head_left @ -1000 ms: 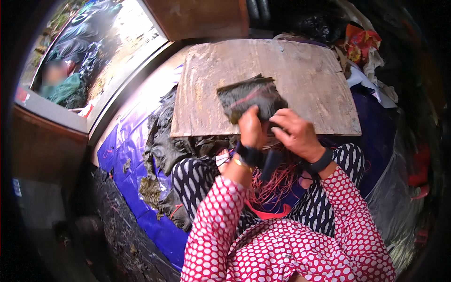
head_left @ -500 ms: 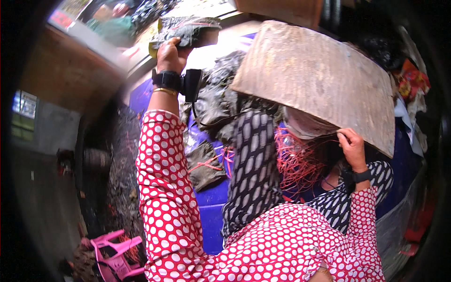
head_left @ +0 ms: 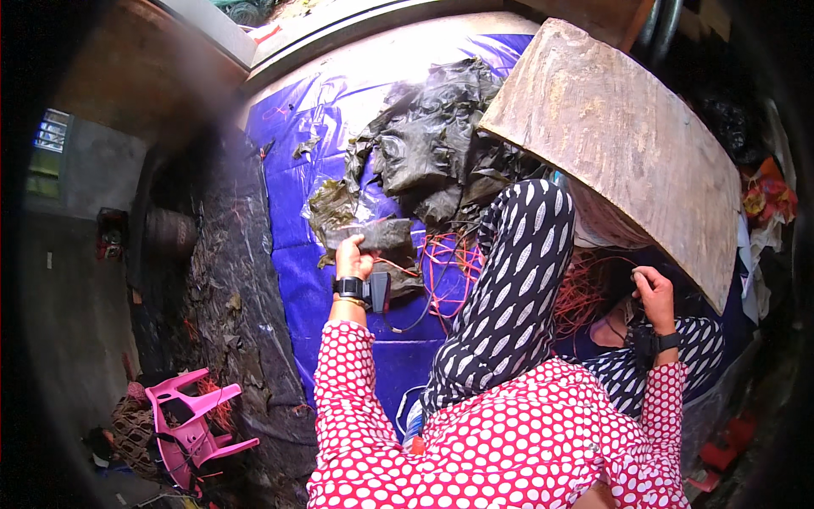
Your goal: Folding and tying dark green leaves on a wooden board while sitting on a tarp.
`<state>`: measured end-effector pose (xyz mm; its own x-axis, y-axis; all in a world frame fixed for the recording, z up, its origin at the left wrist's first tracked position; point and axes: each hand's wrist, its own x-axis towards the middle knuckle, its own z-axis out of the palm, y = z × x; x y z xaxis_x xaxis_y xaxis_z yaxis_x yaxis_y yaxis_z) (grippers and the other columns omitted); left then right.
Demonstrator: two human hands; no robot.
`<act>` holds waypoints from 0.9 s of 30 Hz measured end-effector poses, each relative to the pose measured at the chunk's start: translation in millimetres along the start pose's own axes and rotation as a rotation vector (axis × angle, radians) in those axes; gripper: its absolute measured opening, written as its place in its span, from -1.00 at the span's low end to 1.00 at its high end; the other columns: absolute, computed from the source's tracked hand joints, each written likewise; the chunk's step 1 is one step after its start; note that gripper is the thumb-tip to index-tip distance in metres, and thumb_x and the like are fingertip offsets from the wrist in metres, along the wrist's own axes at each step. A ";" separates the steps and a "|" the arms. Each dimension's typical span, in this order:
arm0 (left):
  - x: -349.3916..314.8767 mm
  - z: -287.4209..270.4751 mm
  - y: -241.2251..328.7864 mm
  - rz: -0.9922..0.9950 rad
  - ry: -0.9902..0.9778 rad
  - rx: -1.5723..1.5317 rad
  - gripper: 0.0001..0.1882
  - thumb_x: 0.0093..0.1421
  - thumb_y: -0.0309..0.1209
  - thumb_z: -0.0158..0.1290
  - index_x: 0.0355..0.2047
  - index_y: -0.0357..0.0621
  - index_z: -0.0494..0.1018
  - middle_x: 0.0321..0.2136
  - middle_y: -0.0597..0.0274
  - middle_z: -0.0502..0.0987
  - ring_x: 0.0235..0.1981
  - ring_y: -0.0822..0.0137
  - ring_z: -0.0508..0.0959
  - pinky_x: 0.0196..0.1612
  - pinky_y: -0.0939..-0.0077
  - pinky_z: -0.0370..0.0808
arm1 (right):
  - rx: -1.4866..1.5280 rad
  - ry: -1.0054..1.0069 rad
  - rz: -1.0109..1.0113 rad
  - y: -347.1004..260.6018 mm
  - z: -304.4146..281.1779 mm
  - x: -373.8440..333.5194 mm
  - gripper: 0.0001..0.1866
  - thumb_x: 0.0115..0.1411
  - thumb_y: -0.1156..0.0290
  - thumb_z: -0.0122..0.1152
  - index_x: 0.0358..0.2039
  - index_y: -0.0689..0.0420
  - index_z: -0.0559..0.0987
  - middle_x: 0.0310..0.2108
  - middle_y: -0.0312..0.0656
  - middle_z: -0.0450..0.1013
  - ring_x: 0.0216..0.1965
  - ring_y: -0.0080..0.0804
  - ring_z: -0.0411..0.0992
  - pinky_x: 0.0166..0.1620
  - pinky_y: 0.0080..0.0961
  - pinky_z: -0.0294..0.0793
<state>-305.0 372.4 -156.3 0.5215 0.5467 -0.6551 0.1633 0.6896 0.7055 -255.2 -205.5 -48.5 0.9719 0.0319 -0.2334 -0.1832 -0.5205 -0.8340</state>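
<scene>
My left hand (head_left: pixel 351 259) is closed round the near edge of a flat, dark grey-green bundle (head_left: pixel 388 239) of what look like folded leaves. Under and beside it lies another dark bundle (head_left: pixel 402 284) with a red string across it. A loose olive-brown leaf (head_left: pixel 332 208) rests just beyond. At the right, my right hand (head_left: pixel 655 299) pinches the end of a thin reddish string (head_left: pixel 615 257) below the edge of a big wooden board (head_left: pixel 623 144). A tangle of red strings (head_left: pixel 578 293) lies between my legs.
Dark crumpled leaves (head_left: pixel 424 144) are heaped on the blue sheet (head_left: pixel 297 280) ahead. More red strings (head_left: pixel 449 271) lie beside my knee. A black plastic sheet (head_left: pixel 242 314) runs along the left, with an overturned pink stool (head_left: pixel 193 424) nearby. Red and white wrappers (head_left: pixel 767 199) lie far right.
My left hand has come back from far ahead, bringing the bundle down over the blue sheet. My right hand keeps its pinch near the board. The view has shifted.
</scene>
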 end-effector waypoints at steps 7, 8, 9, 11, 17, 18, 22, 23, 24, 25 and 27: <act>8.7 -52.2 -16.7 -0.083 -0.028 -0.118 -0.75 0.08 -0.49 -0.02 -0.19 -0.19 0.39 -0.20 0.10 0.50 -0.19 0.14 0.50 -0.13 0.07 0.41 | -0.034 -0.018 0.079 12.7 1.9 0.2 -0.86 0.17 0.47 0.08 -0.31 0.24 0.55 -0.50 -0.36 0.45 -0.58 -0.68 0.35 -0.49 -0.71 0.36; 9.1 -67.8 -22.8 -0.103 -0.014 -0.124 -0.74 0.09 -0.48 -0.02 -0.16 -0.19 0.37 -0.18 0.10 0.49 -0.17 0.12 0.49 -0.10 0.03 0.40 | -0.026 -0.021 0.083 14.7 4.7 1.3 -0.86 0.16 0.47 0.08 -0.31 0.23 0.55 -0.50 -0.35 0.45 -0.59 -0.67 0.35 -0.50 -0.70 0.35; 5.2 -73.4 -37.2 -0.192 -0.011 -0.154 -0.68 0.10 -0.45 -0.02 -0.11 -0.20 0.33 -0.17 0.02 0.48 -0.13 0.01 0.47 -0.07 -0.04 0.41 | -0.033 -0.015 0.088 18.3 4.2 1.2 -0.86 0.16 0.47 0.08 -0.31 0.23 0.55 -0.50 -0.35 0.45 -0.59 -0.67 0.35 -0.50 -0.70 0.35; 6.9 -107.8 -58.2 -0.373 0.139 0.113 -0.57 0.12 -0.34 0.00 -0.03 -0.28 0.26 -0.10 -0.15 0.40 -0.09 -0.20 0.42 -0.24 -0.11 0.51 | 0.007 -0.075 0.137 21.7 9.6 3.0 -0.86 0.16 0.46 0.08 -0.33 0.22 0.55 -0.52 -0.34 0.44 -0.60 -0.67 0.35 -0.52 -0.70 0.35; 16.1 -94.7 -128.0 -0.416 0.377 0.467 -0.63 0.07 -0.31 0.07 -0.11 -0.12 0.35 -0.19 0.01 0.46 -0.46 0.04 0.52 -0.38 0.03 0.53 | -0.017 -0.110 0.216 38.3 7.9 6.5 -0.87 0.15 0.45 0.07 -0.35 0.20 0.56 -0.55 -0.34 0.45 -0.63 -0.65 0.36 -0.56 -0.71 0.32; 14.3 -65.5 -123.8 -0.380 0.275 0.414 -0.66 0.10 -0.32 0.04 -0.11 -0.12 0.36 -0.36 0.11 0.52 -0.42 0.10 0.55 -0.43 0.15 0.55 | -0.010 -0.104 0.286 40.4 3.9 5.4 -0.87 0.15 0.45 0.07 -0.36 0.20 0.56 -0.55 -0.34 0.45 -0.64 -0.65 0.36 -0.57 -0.70 0.31; 70.3 -0.6 -107.6 -0.219 -0.005 0.403 -0.70 0.14 -0.45 -0.03 -0.08 -0.11 0.34 -0.29 0.13 0.49 -0.37 0.14 0.57 -0.48 0.31 0.56 | -0.113 -0.219 0.232 75.9 18.9 12.6 -0.86 0.13 0.42 0.09 -0.38 0.21 0.55 -0.54 -0.34 0.45 -0.65 -0.65 0.35 -0.58 -0.70 0.29; 74.0 31.9 -103.0 -0.212 -0.002 0.366 -0.69 0.14 -0.47 -0.04 -0.07 -0.12 0.34 -0.26 0.14 0.48 -0.36 0.13 0.57 -0.49 0.32 0.56 | -0.161 -0.222 0.223 69.5 21.9 12.6 -0.85 0.10 0.43 0.11 -0.38 0.24 0.55 -0.56 -0.31 0.45 -0.61 -0.61 0.37 -0.53 -0.64 0.33; 80.7 54.7 -97.2 -0.201 0.006 0.330 -0.68 0.14 -0.49 -0.04 -0.06 -0.13 0.33 -0.24 0.14 0.47 -0.35 0.13 0.57 -0.49 0.33 0.56 | -0.206 -0.230 0.211 57.9 26.4 12.4 -0.83 0.08 0.43 0.13 -0.38 0.27 0.56 -0.58 -0.27 0.45 -0.58 -0.58 0.39 -0.48 -0.58 0.37; 98.0 67.2 -98.4 -0.144 -0.005 0.283 -0.63 0.14 -0.48 -0.02 -0.01 -0.12 0.31 -0.25 0.16 0.46 -0.33 0.10 0.57 -0.42 0.29 0.57 | -0.299 -0.233 0.109 60.4 28.6 12.8 -0.81 0.06 0.42 0.13 -0.37 0.28 0.55 -0.54 -0.15 0.49 -0.52 -0.47 0.45 -0.40 -0.53 0.42; 125.8 98.2 -102.2 -0.190 0.019 0.106 -0.51 0.11 -0.47 0.06 0.07 -0.04 0.25 -0.15 0.16 0.41 -0.22 0.00 0.54 -0.25 0.10 0.53 | -0.311 -0.252 0.173 63.4 25.7 13.3 -0.78 0.06 0.39 0.11 -0.36 0.29 0.55 -0.49 -0.06 0.51 -0.43 -0.34 0.49 -0.31 -0.48 0.44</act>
<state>-173.8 324.0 -284.3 0.4568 0.4213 -0.7835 0.3453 0.7277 0.5926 -257.7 -216.2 -117.3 0.8573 0.1092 -0.5032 -0.2490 -0.7675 -0.5908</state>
